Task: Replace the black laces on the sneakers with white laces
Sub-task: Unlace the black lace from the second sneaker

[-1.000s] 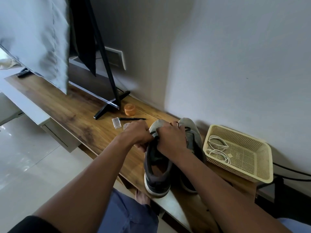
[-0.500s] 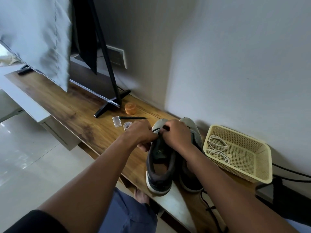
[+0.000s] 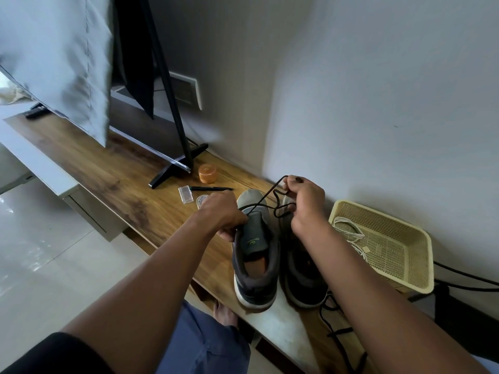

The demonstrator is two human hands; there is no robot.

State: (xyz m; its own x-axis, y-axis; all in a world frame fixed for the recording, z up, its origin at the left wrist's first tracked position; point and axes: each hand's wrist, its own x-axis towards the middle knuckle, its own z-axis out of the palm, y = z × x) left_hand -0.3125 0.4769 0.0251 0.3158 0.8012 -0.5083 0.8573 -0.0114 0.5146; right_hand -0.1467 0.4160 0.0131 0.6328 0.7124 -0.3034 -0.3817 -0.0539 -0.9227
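Two dark grey sneakers stand side by side on the wooden bench point(image 3: 113, 182), heels toward me. My left hand point(image 3: 222, 215) grips the left sneaker point(image 3: 255, 260) at its left side beside the tongue. Raised above the toe of the right sneaker point(image 3: 302, 279), my right hand point(image 3: 303, 203) pinches a black lace point(image 3: 266, 197) that runs taut from the left sneaker's eyelets. Another black lace point(image 3: 334, 330) lies loose on the bench under my right forearm. White laces point(image 3: 348, 228) lie in the yellow basket point(image 3: 405, 244).
A TV on a black stand point(image 3: 175, 168) occupies the bench's left, partly draped with grey cloth. Near its foot sit an orange jar point(image 3: 207, 173), a black pen point(image 3: 212, 188) and a small clear case point(image 3: 185, 194). The wall stands close behind; black cables point(image 3: 464, 279) run at the right.
My right hand has risen from the sneaker's tongue and pulled a length of black lace up and out. My left hand stays on the left sneaker.
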